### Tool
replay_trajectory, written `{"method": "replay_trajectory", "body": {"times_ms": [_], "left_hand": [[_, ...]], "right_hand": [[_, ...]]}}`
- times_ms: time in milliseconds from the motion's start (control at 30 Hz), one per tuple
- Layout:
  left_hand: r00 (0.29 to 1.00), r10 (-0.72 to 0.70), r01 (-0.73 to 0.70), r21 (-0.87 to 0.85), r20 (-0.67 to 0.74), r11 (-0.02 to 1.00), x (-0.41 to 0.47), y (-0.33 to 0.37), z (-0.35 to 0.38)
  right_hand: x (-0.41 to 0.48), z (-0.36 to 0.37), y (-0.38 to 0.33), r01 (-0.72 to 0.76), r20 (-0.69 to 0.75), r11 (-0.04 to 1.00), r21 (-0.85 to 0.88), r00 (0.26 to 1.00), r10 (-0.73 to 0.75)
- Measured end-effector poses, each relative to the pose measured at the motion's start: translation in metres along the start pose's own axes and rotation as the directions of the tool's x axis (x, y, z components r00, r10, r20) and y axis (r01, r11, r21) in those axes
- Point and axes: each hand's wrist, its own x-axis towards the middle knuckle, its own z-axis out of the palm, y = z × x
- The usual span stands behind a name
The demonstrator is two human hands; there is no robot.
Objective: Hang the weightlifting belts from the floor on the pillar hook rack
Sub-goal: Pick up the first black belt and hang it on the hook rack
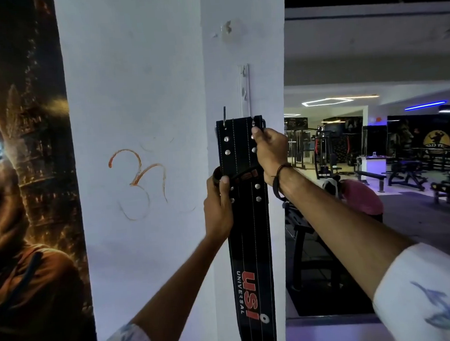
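A black weightlifting belt [249,235] with red USI lettering and steel rivets hangs down the right face of the white pillar [139,101]. Its top end sits at the bottom of a white hook rack [245,89] screwed to the pillar, with a dark buckle prong sticking up at its upper left corner. My right hand [269,151] grips the belt's upper right edge by the buckle. My left hand [218,205] holds the belt's left edge lower down, pinching a dark loop end against it. The belt's lower end runs out of view.
A dark poster [25,184] covers the wall left of the pillar, and an orange symbol is drawn on the pillar face. Right of the pillar lies a gym floor with benches [370,176], machines and a pink object [361,195].
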Motion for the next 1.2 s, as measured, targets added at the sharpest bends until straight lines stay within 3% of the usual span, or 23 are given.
{"method": "replay_trajectory", "body": {"times_ms": [133,300,500,733,867,1000,1067,1100,1200], "left_hand": [[0.978,-0.065,0.009,0.268,0.200,0.963,-0.043,-0.054,-0.001],[0.924,-0.050,-0.111,0.389,0.380,0.915,-0.028,-0.058,-0.020],[0.977,0.151,-0.177,0.184,0.149,0.967,0.042,0.015,-0.008],[0.926,-0.145,-0.004,0.393,0.348,0.919,-0.068,-0.080,-0.015],[0.932,-0.074,-0.065,0.364,0.355,0.929,-0.054,-0.078,-0.016],[0.997,0.048,-0.053,0.073,0.064,0.996,0.020,-0.022,-0.007],[0.994,0.055,-0.062,-0.070,-0.094,0.996,0.055,0.015,-0.008],[0.990,0.090,-0.098,-0.076,-0.107,0.992,0.069,0.031,-0.010],[0.994,0.076,-0.075,-0.018,0.080,0.997,0.093,0.056,-0.013]], "right_hand": [[0.007,-0.006,-0.006,-0.015,-0.038,0.999,0.034,0.999,0.016],[0.020,-0.017,-0.008,-0.032,-0.072,0.999,0.043,0.997,0.035],[0.018,-0.011,0.001,-0.064,-0.024,0.998,0.027,0.998,0.065],[0.030,-0.009,-0.015,0.009,-0.019,0.998,0.069,1.000,-0.008],[0.029,-0.005,-0.007,0.013,0.008,1.000,0.021,1.000,-0.013],[0.027,-0.006,0.001,0.027,0.045,1.000,0.004,0.999,-0.027],[0.022,-0.006,0.006,0.025,0.075,1.000,-0.007,0.997,-0.024],[0.020,-0.007,0.010,0.018,0.091,1.000,-0.008,0.996,-0.018],[0.017,-0.009,0.012,-0.027,0.128,0.999,0.024,0.992,0.024]]}}
